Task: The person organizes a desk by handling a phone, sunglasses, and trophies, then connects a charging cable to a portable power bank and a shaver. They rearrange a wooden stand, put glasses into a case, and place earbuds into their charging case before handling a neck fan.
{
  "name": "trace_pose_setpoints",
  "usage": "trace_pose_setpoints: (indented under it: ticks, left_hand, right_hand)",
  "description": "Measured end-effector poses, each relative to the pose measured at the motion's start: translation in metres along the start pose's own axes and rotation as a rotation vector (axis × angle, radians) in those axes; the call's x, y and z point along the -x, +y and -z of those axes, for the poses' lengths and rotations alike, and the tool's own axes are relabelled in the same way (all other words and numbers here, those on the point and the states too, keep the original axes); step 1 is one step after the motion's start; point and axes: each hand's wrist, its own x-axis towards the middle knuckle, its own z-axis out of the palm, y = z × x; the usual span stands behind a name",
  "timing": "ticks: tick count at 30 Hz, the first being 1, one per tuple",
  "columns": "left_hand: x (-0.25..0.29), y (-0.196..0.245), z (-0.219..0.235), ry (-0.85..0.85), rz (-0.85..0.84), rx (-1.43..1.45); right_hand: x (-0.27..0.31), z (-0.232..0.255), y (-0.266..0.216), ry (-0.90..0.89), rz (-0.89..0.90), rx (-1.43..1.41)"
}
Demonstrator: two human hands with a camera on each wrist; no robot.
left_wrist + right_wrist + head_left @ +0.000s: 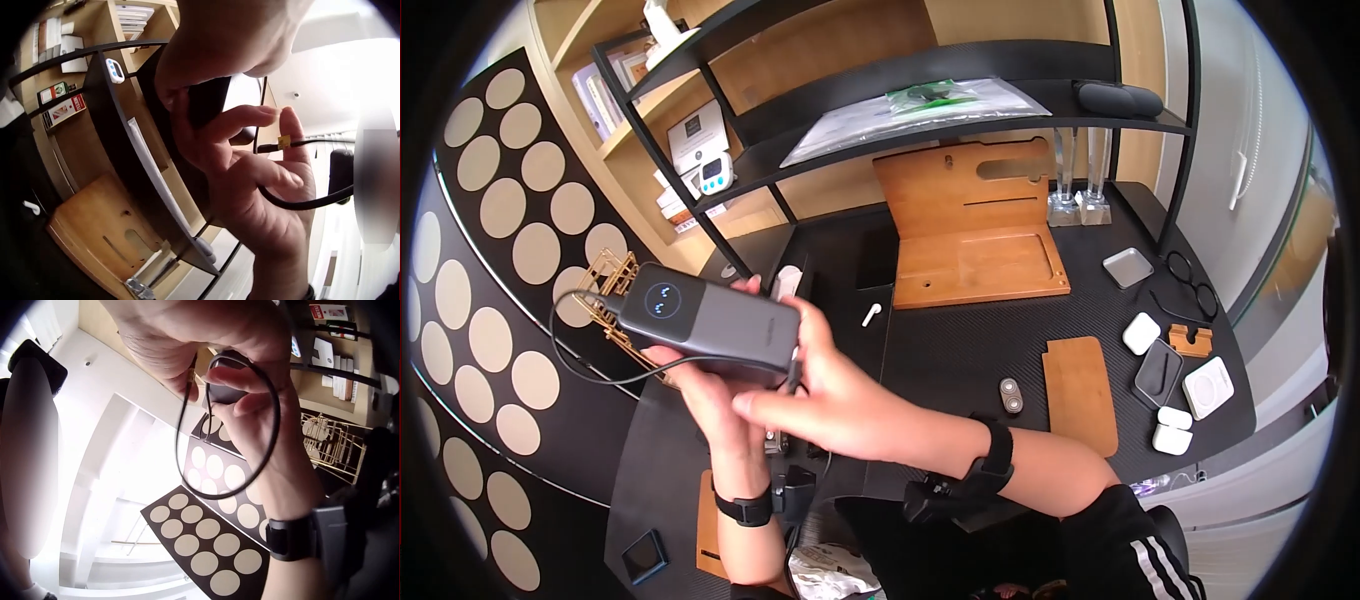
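Observation:
A dark grey power bank (710,325), its small round display lit, is held up over the left side of the desk in both hands. My left hand (715,405) grips it from beneath, with the thumb along its lower edge. My right hand (835,385) holds its right end, fingers bent around that end. A black cable (580,375) leaves the left end of the power bank, loops under it and runs to the right hand. In the left wrist view a cable plug (269,148) with a yellow tag lies among the right hand's fingers.
A gold wire rack (615,285) stands behind the power bank. On the desk are an open wooden case (980,275), a white earbud (872,315), a brown panel (1080,395), glasses (1185,285) and several small cases on the right. A black shelf (1000,135) spans the back.

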Motion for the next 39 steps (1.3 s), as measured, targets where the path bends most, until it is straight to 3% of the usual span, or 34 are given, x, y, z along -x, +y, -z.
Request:
trace_pose_setpoints:
  ticks: [2, 4, 7, 10, 12, 14, 15, 29, 34, 39]
  left_hand:
    - [0.002, 0.008, -0.007, 0.224, 0.022, 0.047]
    - [-0.004, 0.011, 0.007, 0.089, 0.015, 0.169]
    - [-0.006, 0.012, 0.011, 0.13, 0.01, 0.17]
    - [-0.003, 0.012, 0.009, -0.002, 0.122, 0.347]
    - [-0.003, 0.011, 0.006, 0.021, 0.18, 0.373]
    - [-0.003, 0.007, 0.008, -0.147, 0.358, 0.462]
    - [-0.002, 0.007, 0.004, -0.089, 0.373, 0.439]
    - [0.0, 0.009, -0.005, -0.006, 0.381, 0.286]
    - [-0.002, 0.007, 0.006, -0.193, 0.336, 0.288]
    - [0.001, 0.008, 0.001, -0.138, 0.321, 0.254]
  right_hand:
    - [0.001, -0.003, 0.002, -0.115, -0.012, -0.099]
    - [-0.002, 0.001, 0.004, -0.177, 0.031, -0.074]
    - [0.001, 0.008, -0.005, -0.271, -0.055, -0.127]
    - [-0.003, 0.011, -0.01, -0.144, -0.204, -0.189]
    - [-0.004, 0.011, -0.004, -0.103, -0.275, -0.289]
    - [-0.007, 0.008, 0.009, -0.034, 0.005, 0.208]
    - [-0.004, 0.009, 0.01, 0.0, -0.053, 0.246]
    - [0.0, 0.005, 0.0, -0.009, -0.09, 0.313]
    - [0.0, 0.005, 0.001, -0.013, -0.094, 0.322]
    - [0.001, 0.004, 0.001, -0.021, -0.101, 0.312]
